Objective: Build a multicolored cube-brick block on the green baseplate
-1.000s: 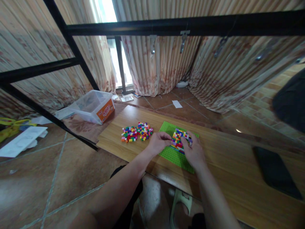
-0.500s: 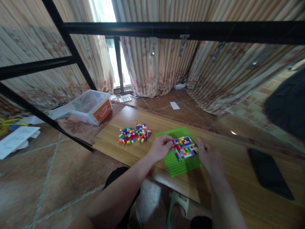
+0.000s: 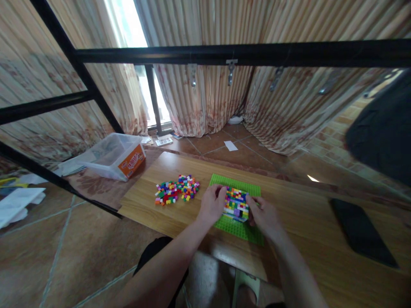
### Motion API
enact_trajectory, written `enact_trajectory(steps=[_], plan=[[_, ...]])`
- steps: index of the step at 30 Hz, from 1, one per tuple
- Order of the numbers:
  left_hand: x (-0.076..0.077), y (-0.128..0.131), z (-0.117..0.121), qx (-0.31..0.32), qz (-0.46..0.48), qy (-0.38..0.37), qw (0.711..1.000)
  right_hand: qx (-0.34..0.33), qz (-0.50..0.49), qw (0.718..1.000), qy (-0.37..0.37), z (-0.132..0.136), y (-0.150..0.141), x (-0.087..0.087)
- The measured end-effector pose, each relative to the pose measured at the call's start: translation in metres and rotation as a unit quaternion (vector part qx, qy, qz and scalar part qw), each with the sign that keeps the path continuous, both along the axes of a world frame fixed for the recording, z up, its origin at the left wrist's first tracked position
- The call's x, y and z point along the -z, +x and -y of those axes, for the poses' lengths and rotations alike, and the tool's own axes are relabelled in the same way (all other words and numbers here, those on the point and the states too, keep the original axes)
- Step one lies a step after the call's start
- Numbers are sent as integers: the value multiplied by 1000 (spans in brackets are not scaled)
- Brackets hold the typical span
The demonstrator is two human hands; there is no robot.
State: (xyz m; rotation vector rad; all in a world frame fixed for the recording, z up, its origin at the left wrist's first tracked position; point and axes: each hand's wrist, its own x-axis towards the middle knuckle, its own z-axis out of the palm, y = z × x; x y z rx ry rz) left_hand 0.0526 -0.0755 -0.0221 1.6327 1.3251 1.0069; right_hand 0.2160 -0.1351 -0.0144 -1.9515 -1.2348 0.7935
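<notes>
A block built of small multicoloured toy bricks [image 3: 236, 204] sits on a green studded baseplate [image 3: 239, 235] on the wooden bench. My left hand [image 3: 211, 204] is closed against the block's left side, thumb and fingers at its edge. At the opposite side, my right hand [image 3: 265, 216] grips the right edge with bent fingers, some hidden behind the bricks. Left of the baseplate lies a spread of loose toy bricks [image 3: 177, 188] in many colours, apart from both hands.
The wooden bench [image 3: 298, 226] runs across in front of me, with a dark flat tablet-like object [image 3: 362, 231] at its right. A clear plastic box [image 3: 112, 156] with an orange label stands beyond the left end. A black metal rail [image 3: 205, 54] crosses above, before striped curtains [image 3: 221, 98].
The baseplate and brick block have turned clockwise between my hands. My right hand has shifted left and my left hand slightly left. The whole view has also shifted a little.
</notes>
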Motion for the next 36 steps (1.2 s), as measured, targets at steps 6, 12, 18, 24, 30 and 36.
enact_trajectory(steps=[6, 12, 18, 24, 30, 36], plan=[[0, 12, 0, 14, 22, -20, 999, 9, 88, 996, 30, -7, -6, 5], [0, 17, 5, 37, 26, -40, 998, -5, 148, 989, 9, -7, -17, 4], [-1, 19, 9, 41, 27, -23, 999, -2, 188, 982, 23, -4, -18, 12], [1, 19, 11, 47, 39, -7, 998, 16, 211, 977, 27, -5, -17, 21], [4, 18, 12, 51, 41, 22, 998, 13, 224, 974, 6, -5, -18, 25], [1, 18, 14, 44, 37, 13, 998, 18, 227, 974, 4, -5, -19, 22]])
